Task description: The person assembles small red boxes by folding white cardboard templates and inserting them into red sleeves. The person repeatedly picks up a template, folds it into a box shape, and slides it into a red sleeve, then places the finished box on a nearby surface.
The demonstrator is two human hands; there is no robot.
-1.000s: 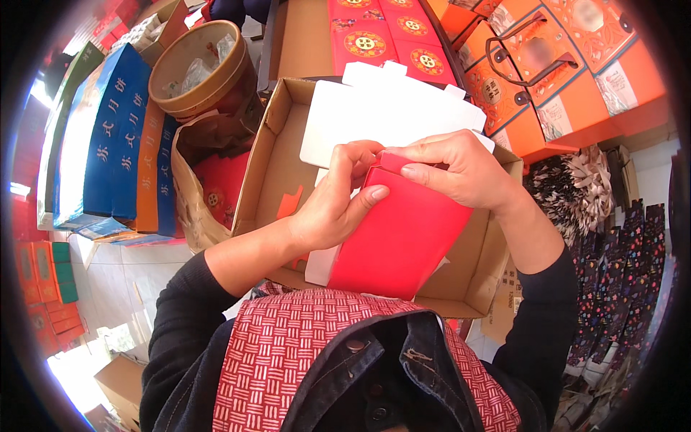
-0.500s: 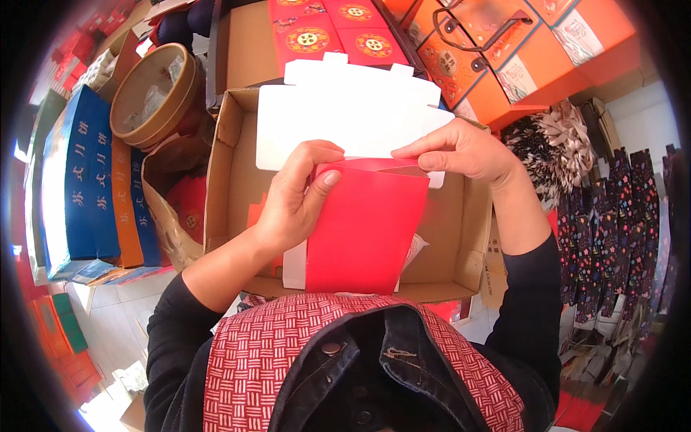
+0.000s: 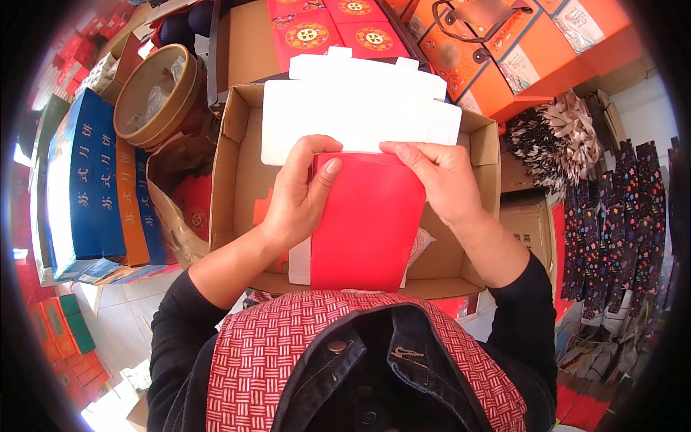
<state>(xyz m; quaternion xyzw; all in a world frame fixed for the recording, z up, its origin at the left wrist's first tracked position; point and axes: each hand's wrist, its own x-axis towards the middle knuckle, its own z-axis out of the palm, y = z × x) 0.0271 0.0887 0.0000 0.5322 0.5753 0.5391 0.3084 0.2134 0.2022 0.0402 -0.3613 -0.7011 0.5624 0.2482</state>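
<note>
A flat-faced red paper box point(image 3: 367, 223) stands in front of my body, its broad plain side toward me. My left hand point(image 3: 296, 189) grips its upper left edge, thumb on the front face and fingers behind. My right hand point(image 3: 445, 178) pinches the upper right corner, the thumb pressed along the top edge. The top flap lies down along that edge. Just beyond the fingers lies an unfolded white carton blank point(image 3: 353, 108) with tabs. Beneath everything is a shallow open cardboard box point(image 3: 491, 155), and a pale strip shows beside the red box's lower left.
Printed red boxes point(image 3: 306, 36) fill a tray at the back. Orange gift boxes point(image 3: 533, 57) with handles stand at the far right, above patterned dark ribbons point(image 3: 622, 216). At the left are a round tub point(image 3: 155, 93) and blue boxes point(image 3: 86, 180).
The red box's top flap, raised with a gap before, is now down. My right hand has shifted left and lower along the top edge, its fingers more curled.
</note>
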